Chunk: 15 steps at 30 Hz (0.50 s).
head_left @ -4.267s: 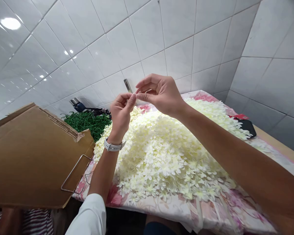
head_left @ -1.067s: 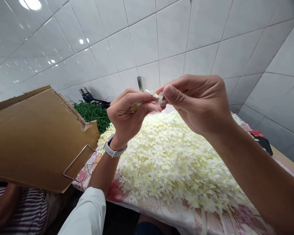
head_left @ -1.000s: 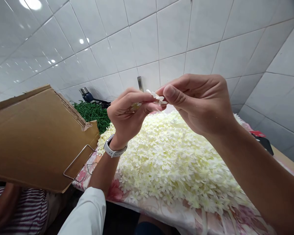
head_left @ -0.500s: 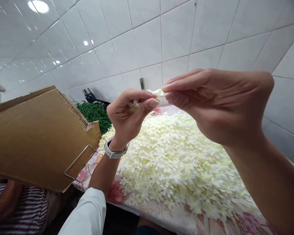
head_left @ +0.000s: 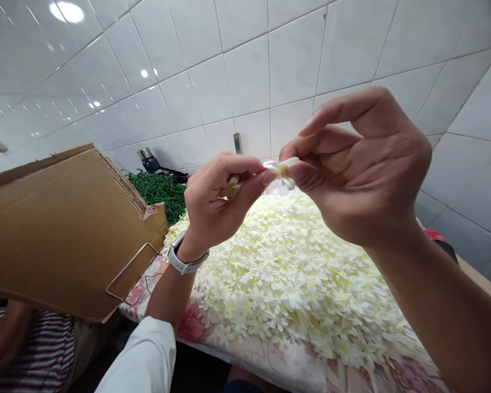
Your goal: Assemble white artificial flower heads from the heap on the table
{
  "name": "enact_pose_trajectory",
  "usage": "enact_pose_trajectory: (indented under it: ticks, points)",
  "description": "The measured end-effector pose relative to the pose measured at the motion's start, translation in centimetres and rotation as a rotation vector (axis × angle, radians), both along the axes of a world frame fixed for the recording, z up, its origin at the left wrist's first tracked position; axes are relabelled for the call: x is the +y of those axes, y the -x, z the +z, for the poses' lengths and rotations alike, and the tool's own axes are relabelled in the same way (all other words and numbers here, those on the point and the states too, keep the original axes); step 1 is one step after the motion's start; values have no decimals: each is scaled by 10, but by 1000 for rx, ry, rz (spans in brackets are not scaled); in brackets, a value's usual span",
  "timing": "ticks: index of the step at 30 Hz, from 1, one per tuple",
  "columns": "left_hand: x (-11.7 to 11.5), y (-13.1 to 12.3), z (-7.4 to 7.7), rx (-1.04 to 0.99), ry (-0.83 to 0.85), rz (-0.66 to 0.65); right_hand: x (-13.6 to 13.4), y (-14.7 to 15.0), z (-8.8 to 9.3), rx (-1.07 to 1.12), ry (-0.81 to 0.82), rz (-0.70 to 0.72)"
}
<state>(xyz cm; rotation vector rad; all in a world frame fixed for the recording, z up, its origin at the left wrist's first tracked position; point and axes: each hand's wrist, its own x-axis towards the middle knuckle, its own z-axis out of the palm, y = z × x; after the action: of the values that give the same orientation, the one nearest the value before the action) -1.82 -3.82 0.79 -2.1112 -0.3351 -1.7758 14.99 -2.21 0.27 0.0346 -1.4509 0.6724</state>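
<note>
Between my two hands is a small white artificial flower (head_left: 284,170) with a yellowish centre, raised above the table. My left hand (head_left: 228,191), with a pale watch on the wrist, pinches its left side. Another bit of white flower (head_left: 233,183) shows inside the curled fingers of that hand. My right hand (head_left: 358,169) pinches the flower's right side with thumb and a finger, its index finger arched above. Below both hands spreads a big heap of white and pale yellow artificial flowers (head_left: 294,273).
The heap lies on a flower-patterned tablecloth (head_left: 265,357). At left stand a cardboard sheet (head_left: 65,229) and a bent metal wire stand (head_left: 126,273). Green wiry stems (head_left: 159,191) and a dark flask (head_left: 148,159) are behind. Another person's arm (head_left: 8,338) shows at lower left.
The right hand has turned and its index finger has lifted away from the pinch. More of the flower now shows between the hands. The left hand has shifted slightly right.
</note>
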Motion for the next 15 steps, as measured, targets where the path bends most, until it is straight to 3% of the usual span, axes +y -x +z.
enact_pose_trajectory:
  ticks: [6, 10, 15]
  points:
    - [0, 7, 7, 65, -38, 47, 4, 0, 2, 30, -27, 79]
    - [-2, 13, 9, 113, -77, 54, 6, 1, -1, -26, 155, 173]
    - [-6, 19, 13, 200, -148, 198, 7, -1, -1, -90, 260, 195]
